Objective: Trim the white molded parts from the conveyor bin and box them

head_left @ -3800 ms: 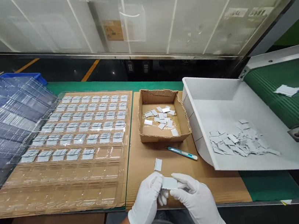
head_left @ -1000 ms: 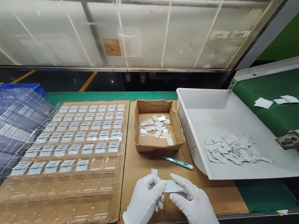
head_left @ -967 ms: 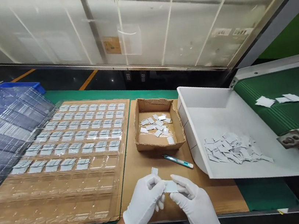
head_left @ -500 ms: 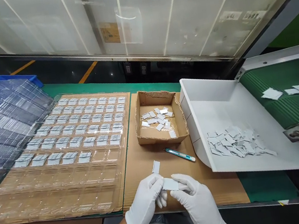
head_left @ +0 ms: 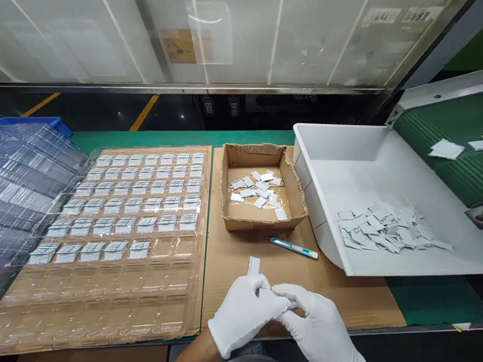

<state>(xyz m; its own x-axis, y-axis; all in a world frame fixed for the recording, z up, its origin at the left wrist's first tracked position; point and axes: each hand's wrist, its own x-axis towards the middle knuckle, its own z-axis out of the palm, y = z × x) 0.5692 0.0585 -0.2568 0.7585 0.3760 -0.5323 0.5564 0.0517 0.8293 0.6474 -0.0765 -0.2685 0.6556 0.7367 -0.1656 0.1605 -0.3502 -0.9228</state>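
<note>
White-gloved left hand (head_left: 243,318) and right hand (head_left: 318,329) now meet fingertip to fingertip, closed over the small grey piece (0.5 s ago it showed between them; now hidden). 1 spare piece (head_left: 254,264) lies just beyond on the cardboard sheet (head_left: 234,254).

Bare cardboard (head_left: 234,254) ahead – strip (head_left: 253,264), knife (head_left: 293,247), box (head_left: 265,221) beyond

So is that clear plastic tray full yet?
Partly full. The clear tray has small grey pieces in its far rows, while the near rows show bare pockets over the brown cardboard.
</note>
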